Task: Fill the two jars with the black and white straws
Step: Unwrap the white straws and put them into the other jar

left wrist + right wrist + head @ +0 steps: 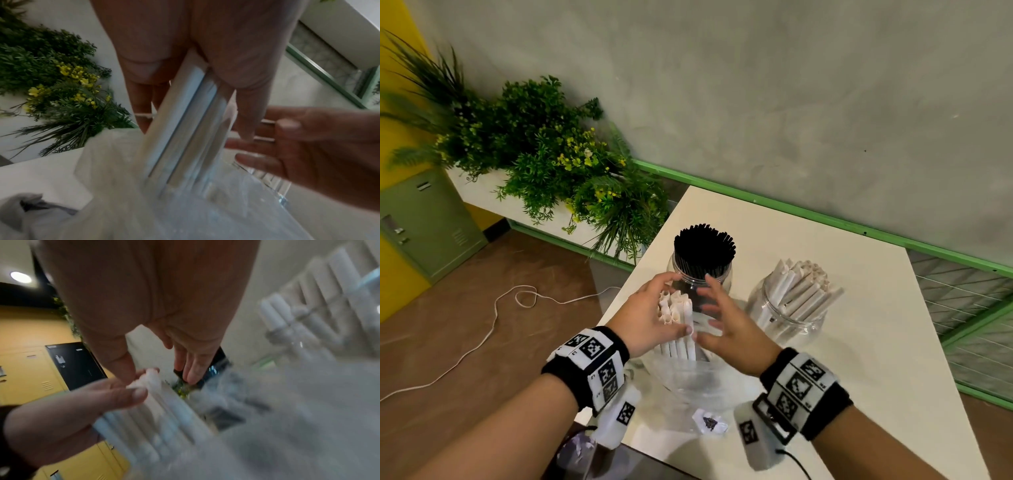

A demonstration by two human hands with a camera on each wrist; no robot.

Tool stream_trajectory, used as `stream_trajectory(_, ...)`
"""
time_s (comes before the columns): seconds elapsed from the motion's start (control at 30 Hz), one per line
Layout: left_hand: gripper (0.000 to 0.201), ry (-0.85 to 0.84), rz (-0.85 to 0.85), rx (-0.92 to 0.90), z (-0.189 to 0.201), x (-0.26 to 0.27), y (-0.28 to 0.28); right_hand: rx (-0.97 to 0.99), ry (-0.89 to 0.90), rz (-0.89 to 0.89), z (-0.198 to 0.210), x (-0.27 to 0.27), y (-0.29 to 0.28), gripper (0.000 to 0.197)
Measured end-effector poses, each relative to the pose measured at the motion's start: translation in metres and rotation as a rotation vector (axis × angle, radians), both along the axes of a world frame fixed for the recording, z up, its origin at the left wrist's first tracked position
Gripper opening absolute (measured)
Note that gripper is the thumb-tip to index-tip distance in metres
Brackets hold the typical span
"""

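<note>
White straws, loose bundle (677, 317): paper-wrapped, upright, lower ends inside a clear plastic bag (688, 383) at the near part of the bench (866, 342). Upper ends rise above the bag mouth.

Left hand (650, 318): grip wrapped round the bundle, thumb across its front and fingers curled behind; the left wrist view shows the straws (185, 129) running down between thumb and fingers into the bag (115, 170).

Right hand (726, 325): just beside the bundle on its right, palm turned toward it, grip spread with fingers straight and holding nothing. Whether the fingertips touch the straws cannot be told. The right wrist view, blurred, shows the same open palm (156, 305) over the bundle (164, 415).

Wristbands: black, with white square-coded tags, one on each wrist; a small white camera unit hangs under each.

Paper scrap (709, 424): small, crumpled, with a dark mark, on the bench near its front edge.

Black straws jar (702, 274): clear, standing behind the hands, packed tight with upright black straws (703, 248) that stand well above its mouth.

White straws jar (786, 315): clear, to the right of the black one and apart from it, holding wrapped white straws (803, 284) that lean right.

Floor: brown, with a white cable (493, 308) looping left of the bench.

Planter (544, 147): green foliage with yellow flowers, far left. Green locker (424, 219) beside it. Grey wall (791, 85) with a green rail along its base.
</note>
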State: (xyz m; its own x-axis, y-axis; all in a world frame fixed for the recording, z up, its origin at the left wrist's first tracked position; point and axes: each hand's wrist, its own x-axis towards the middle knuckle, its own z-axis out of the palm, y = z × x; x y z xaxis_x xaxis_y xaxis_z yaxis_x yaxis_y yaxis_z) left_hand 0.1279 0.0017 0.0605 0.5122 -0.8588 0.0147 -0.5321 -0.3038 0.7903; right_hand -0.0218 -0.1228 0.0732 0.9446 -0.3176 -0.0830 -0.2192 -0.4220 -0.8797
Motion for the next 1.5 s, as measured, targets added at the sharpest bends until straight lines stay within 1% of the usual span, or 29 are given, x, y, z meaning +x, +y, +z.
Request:
stream_trajectory(0.03,0.079,0.009,0.011,0.001,0.000,0.001,0.002,0.062,-0.007,-0.015,-0.009,0.005,0.004,0.091)
stream_trajectory(0.1,0.073,0.029,0.036,-0.012,-0.001,0.000,0.005,0.102,-0.026,-0.037,-0.023,0.014,0.006,0.095)
stream_trajectory(0.17,0.070,0.053,0.048,-0.038,-0.003,-0.001,0.007,0.141,-0.065,-0.052,-0.032,0.021,0.008,0.093)
stream_trajectory(0.27,0.058,0.100,0.062,-0.089,-0.005,-0.005,0.008,0.235,-0.146,-0.111,-0.040,0.026,0.008,0.075)
stream_trajectory(0.37,0.042,0.107,0.077,-0.118,-0.007,-0.005,0.009,0.224,-0.186,-0.178,-0.044,0.026,0.005,0.050)
stream_trajectory(0.43,0.033,0.092,0.072,-0.120,-0.009,-0.004,0.010,0.219,-0.193,-0.197,-0.044,0.025,0.004,0.038)
stream_trajectory(0.5,0.026,0.074,0.056,-0.117,-0.009,-0.004,0.009,0.230,-0.200,-0.211,-0.044,0.024,0.005,0.031)
stream_trajectory(0.6,0.022,0.071,0.048,-0.128,-0.007,-0.007,0.009,0.246,-0.211,-0.241,-0.043,0.024,0.008,0.028)
stream_trajectory(0.67,0.021,0.057,0.061,-0.141,-0.005,-0.009,0.007,0.245,-0.245,-0.272,-0.042,0.023,0.010,0.024)
stream_trajectory(0.73,0.021,0.009,0.083,-0.142,-0.004,-0.010,0.006,0.262,-0.296,-0.314,-0.040,0.021,0.011,0.019)
stream_trajectory(0.83,0.018,-0.003,0.071,-0.147,-0.004,-0.012,0.005,0.264,-0.325,-0.354,-0.040,0.019,0.014,0.022)
stream_trajectory(0.93,0.021,0.038,0.028,-0.158,-0.007,-0.012,0.004,0.189,-0.323,-0.370,-0.042,0.018,0.018,0.019)
stream_trajectory(1.0,0.017,-0.003,0.019,-0.144,-0.008,-0.011,0.004,0.200,-0.347,-0.382,-0.039,0.017,0.020,0.016)
stream_trajectory(1.07,0.016,-0.064,0.038,-0.118,-0.009,-0.009,0.005,0.221,-0.408,-0.390,-0.030,0.014,0.019,0.020)
stream_trajectory(1.13,0.017,-0.101,0.067,-0.083,-0.009,-0.008,0.005,0.223,-0.484,-0.390,-0.015,0.009,0.014,0.028)
stream_trajectory(1.2,0.017,-0.110,0.077,-0.051,-0.007,-0.008,0.003,0.227,-0.567,-0.407,0.005,0.004,0.007,0.041)
stream_trajectory(1.27,0.016,-0.106,0.068,-0.030,-0.004,-0.008,0.000,0.203,-0.658,-0.463,0.027,-0.002,-0.004,0.048)
stream_trajectory(1.5,0.015,-0.114,0.048,-0.008,-0.001,-0.009,-0.009,0.108,-0.927,-0.617,0.098,-0.038,-0.047,0.054)
